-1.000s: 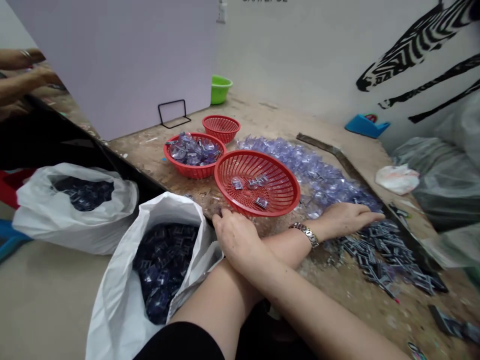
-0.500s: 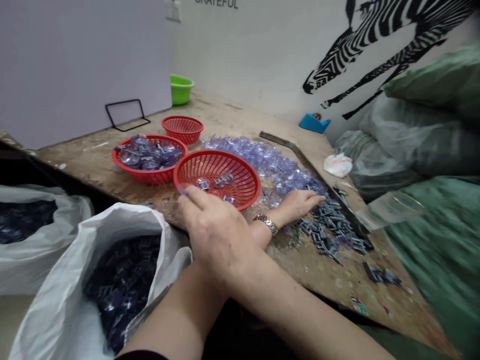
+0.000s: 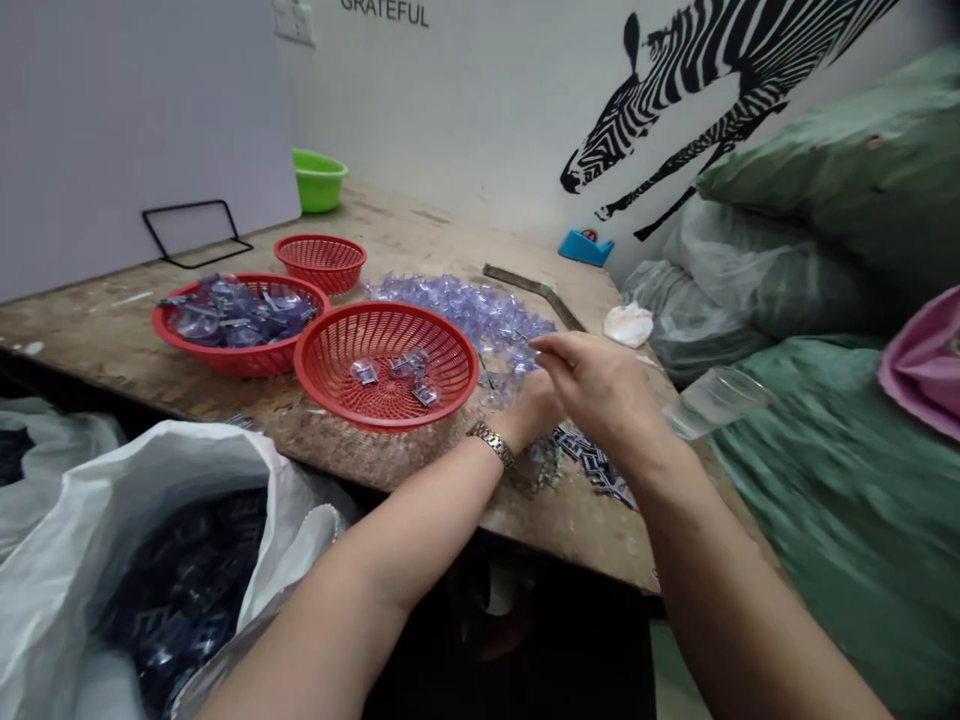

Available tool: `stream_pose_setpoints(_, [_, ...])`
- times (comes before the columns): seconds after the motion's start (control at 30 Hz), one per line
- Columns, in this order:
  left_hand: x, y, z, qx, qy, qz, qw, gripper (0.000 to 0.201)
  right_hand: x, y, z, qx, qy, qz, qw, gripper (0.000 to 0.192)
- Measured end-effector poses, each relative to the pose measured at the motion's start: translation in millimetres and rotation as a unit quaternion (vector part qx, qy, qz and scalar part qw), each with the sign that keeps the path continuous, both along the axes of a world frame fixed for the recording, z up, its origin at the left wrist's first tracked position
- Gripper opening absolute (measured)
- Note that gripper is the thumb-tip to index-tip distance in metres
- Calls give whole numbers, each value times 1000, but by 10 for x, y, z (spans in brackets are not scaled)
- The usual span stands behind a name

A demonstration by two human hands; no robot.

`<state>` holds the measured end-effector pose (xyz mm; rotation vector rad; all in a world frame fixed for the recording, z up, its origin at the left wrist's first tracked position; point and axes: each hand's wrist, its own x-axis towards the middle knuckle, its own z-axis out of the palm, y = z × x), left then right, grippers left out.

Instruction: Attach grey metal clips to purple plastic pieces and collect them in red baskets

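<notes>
a pale wall [image 3: 480,110] runs behind the worn wooden table [image 3: 420,225], whose top is scratched and speckled with light scuffs. a black zebra decal [image 3: 705,70] stretches across the wall's right part, and the word "grateful" [image 3: 385,12] is lettered near the top edge. a white switch plate [image 3: 294,20] sits high on the wall beside a plain lilac-grey board [image 3: 112,120] that stands upright along the table's far left side. a thin black wire stand [image 3: 196,232] rests at the foot of that board. the light is even and soft, with no hard shadows. under the table's front edge it is dark.
</notes>
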<state>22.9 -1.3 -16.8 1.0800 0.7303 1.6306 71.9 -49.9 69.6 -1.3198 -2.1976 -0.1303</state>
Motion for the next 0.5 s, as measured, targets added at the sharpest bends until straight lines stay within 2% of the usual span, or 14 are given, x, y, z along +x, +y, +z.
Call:
stream_pose_setpoints(0.07, [-87,65,8,28,58,3,998,18,223,110,-22,9,24,-37,999,21])
stream_pose_setpoints(0.13, [-179,124,21,70,164,56,982,16,411,214,-113,8,58,-79,995,20])
stream_pose_setpoints(0.2, [-259,173,35,70,211,120,968,17,536,306,-261,-4,86,-106,991,20])
stream_pose_setpoints(0.27, [-319,213,41,43,194,159,967,15,581,373,-428,-29,76,-94,992,18])
stream_pose_setpoints(0.37, [-367,258,32,17,158,170,973,14,503,415,-627,-51,20,-46,997,20])
stream_pose_setpoints(0.5, [-373,282,7,16,170,161,972,15,279,420,-725,-81,-81,-37,993,25])
